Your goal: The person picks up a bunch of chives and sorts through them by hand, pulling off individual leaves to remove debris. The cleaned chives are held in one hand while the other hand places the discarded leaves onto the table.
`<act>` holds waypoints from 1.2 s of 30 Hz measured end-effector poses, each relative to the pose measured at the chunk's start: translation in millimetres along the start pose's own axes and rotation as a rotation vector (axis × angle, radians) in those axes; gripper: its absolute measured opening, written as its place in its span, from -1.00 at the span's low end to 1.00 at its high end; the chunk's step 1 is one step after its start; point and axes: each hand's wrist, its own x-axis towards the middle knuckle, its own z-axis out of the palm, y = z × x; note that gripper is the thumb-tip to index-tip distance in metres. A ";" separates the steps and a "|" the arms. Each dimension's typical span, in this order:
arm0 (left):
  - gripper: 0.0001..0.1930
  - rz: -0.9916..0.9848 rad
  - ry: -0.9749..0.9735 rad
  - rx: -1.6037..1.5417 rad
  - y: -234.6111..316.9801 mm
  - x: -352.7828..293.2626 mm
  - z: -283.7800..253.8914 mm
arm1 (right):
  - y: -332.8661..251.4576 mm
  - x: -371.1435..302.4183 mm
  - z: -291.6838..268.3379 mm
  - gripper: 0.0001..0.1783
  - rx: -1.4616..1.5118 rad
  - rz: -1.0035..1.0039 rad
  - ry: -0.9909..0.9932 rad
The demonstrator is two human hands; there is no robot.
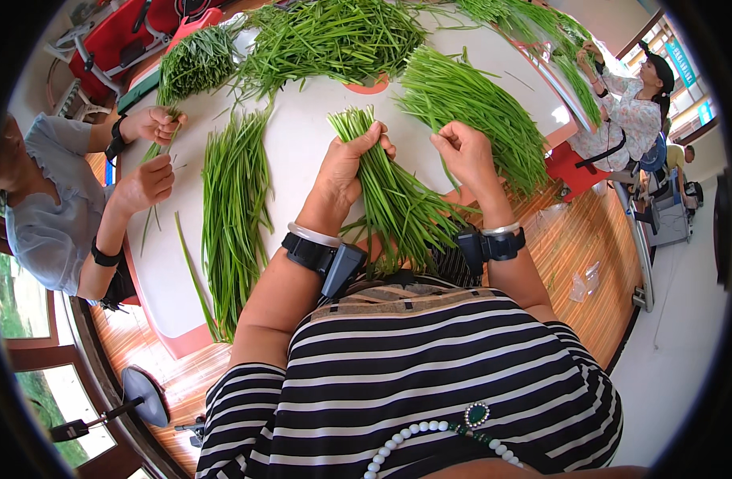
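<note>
My left hand (344,164) is wrapped round a bunch of garlic chives (402,203), its pale cut ends pointing away from me and the leaves fanning toward my lap. To its right, my right hand (466,153) is closed in a pinch, with a thin green chive blade hanging below the fingers. That hand is beside a large pile of chives (478,116) laid on the table's right part. Left of my left hand lies another long bundle of chives (237,211). Both wrists wear black strapped devices and pale bangles.
The white table (302,112) carries a big heap of chives (326,40) at its far side and a darker bundle (194,68) beside it. At left, a person's hands (146,184) hold a few blades. Another person (633,104) works at far right.
</note>
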 end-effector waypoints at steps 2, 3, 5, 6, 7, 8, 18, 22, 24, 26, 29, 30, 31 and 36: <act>-0.84 -0.002 0.019 0.037 1.7 -1.2 0.8 | -7.8 -8.1 0.3 -0.83 0.128 0.059 -0.085; -0.85 -0.006 0.033 0.074 2.6 -2.1 1.6 | -14.2 -12.8 -1.0 -0.83 0.131 0.057 -0.091; -0.85 -0.013 0.079 0.067 4.6 -4.1 10.1 | -29.0 -21.7 -4.2 -0.82 0.150 -0.001 -0.166; -0.86 -0.021 0.119 0.061 5.2 -4.8 13.3 | -34.1 -23.5 -4.8 -0.82 0.154 -0.002 -0.171; -0.86 -0.026 0.117 0.052 5.8 -5.9 14.2 | -38.9 -25.4 -5.9 -0.84 0.122 -0.057 -0.182; -0.86 -0.025 0.120 0.054 6.0 -6.2 13.1 | -41.5 -26.5 -5.5 -0.84 0.090 -0.113 -0.193; -0.86 -0.046 0.096 -0.076 0.8 -3.5 11.4 | -48.3 -29.4 6.0 -0.83 0.053 -0.191 -0.153; -0.86 -0.056 0.132 -0.123 5.1 -8.4 19.5 | -51.0 -33.1 7.5 -0.85 0.059 -0.084 -0.260; -0.87 -0.058 0.094 -0.128 1.2 -3.5 11.9 | -48.5 -33.5 8.4 -0.85 0.099 -0.074 -0.279; -0.87 -0.043 0.085 -0.115 1.1 -2.9 10.1 | -48.6 -33.6 7.2 -0.85 0.118 -0.058 -0.299; -0.86 -0.037 0.062 -0.104 1.2 -2.9 8.6 | -40.3 -34.3 7.2 -0.86 0.175 -0.030 -0.340; -0.86 -0.035 0.048 -0.095 1.3 -3.1 8.4 | -37.4 -34.4 6.7 -0.87 0.213 -0.020 -0.361; -0.86 -0.035 0.047 -0.095 1.5 -3.2 9.4 | -37.3 -33.3 4.7 -0.87 0.212 -0.020 -0.359; -0.85 0.008 0.068 -0.051 2.2 -4.5 13.6 | -33.9 -26.8 -2.4 -0.87 0.218 0.071 -0.441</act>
